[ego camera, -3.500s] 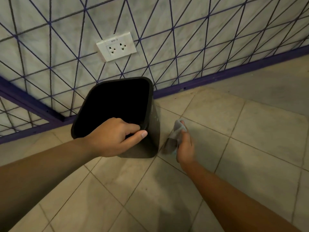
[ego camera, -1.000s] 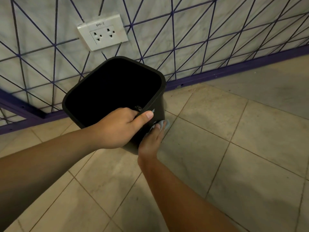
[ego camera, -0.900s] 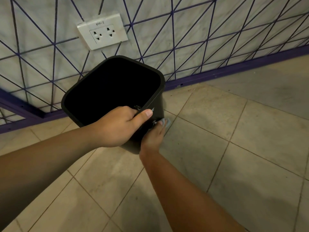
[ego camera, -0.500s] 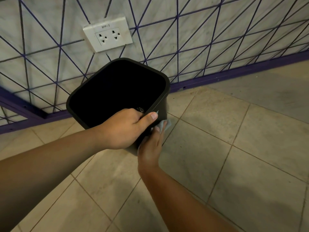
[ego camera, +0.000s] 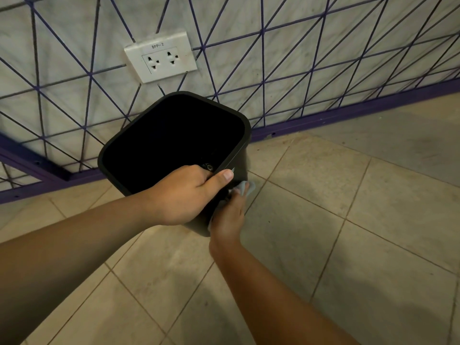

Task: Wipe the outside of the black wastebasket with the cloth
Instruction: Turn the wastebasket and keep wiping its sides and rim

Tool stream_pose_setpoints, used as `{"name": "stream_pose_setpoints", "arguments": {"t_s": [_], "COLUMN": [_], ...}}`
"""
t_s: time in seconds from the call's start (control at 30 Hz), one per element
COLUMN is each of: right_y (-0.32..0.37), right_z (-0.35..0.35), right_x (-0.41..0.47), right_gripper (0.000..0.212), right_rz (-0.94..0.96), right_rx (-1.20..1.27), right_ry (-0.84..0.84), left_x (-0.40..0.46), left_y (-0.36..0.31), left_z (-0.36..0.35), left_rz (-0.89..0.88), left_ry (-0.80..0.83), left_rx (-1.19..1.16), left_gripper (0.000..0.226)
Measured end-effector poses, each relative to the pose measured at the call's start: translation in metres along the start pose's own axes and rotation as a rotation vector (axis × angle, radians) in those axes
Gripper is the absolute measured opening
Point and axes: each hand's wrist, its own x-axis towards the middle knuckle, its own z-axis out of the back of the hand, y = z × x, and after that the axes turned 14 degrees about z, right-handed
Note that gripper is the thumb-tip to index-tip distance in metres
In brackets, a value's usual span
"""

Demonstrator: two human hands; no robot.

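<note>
Your left hand (ego camera: 184,195) grips the near rim of the bin (ego camera: 174,140), fingers curled inside and thumb outside, holding it tilted on the floor (ego camera: 323,245) close to the wall (ego camera: 298,46). Your right hand (ego camera: 227,215) presses the cloth (ego camera: 245,189) flat against the bin's right side, just under that thumb. With only 1 hand steadying a tilted bin, a hard wipe could twist it from your grip or tip it, and the cloth, mostly hidden under your fingers, may bunch and slip free.
</note>
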Motion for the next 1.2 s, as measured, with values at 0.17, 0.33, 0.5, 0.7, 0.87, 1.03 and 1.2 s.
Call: {"name": "stream_pose_setpoints", "arguments": {"t_s": [0.17,0.33,0.5,0.7,0.87,1.03,1.2], "right_y": [-0.022,-0.011,-0.008,-0.028,-0.033,-0.018,-0.016], "right_z": [0.009,0.007,0.009,0.018,0.019,0.013,0.016], "right_x": [0.020,0.001,0.014,0.022,0.008,0.016,-0.001], "right_gripper": [0.104,0.097,0.111,0.116,0.109,0.127,0.098], "right_rz": [-0.033,0.043,-0.068,-0.013,0.043,-0.053,0.052], "right_rx": [0.067,0.001,0.016,0.042,-0.086,0.015,-0.079], "right_ry": [-0.032,0.055,0.042,0.042,0.157,0.072,0.154], "left_x": [-0.002,-0.002,-0.004,-0.001,-0.001,0.000,0.001], "left_y": [-0.004,-0.006,-0.007,-0.006,-0.006,-0.008,-0.006], "left_z": [0.000,0.001,0.001,0.002,0.001,0.000,0.001], "left_rz": [0.027,0.044,0.052,0.038,0.066,0.066,0.064], "left_ry": [-0.020,-0.018,-0.026,-0.013,-0.020,-0.062,-0.016], "left_rx": [0.020,0.019,0.008,0.007,-0.008,0.012,-0.023], "left_gripper": [0.082,0.077,0.075,0.085,0.079,0.071,0.080]}}
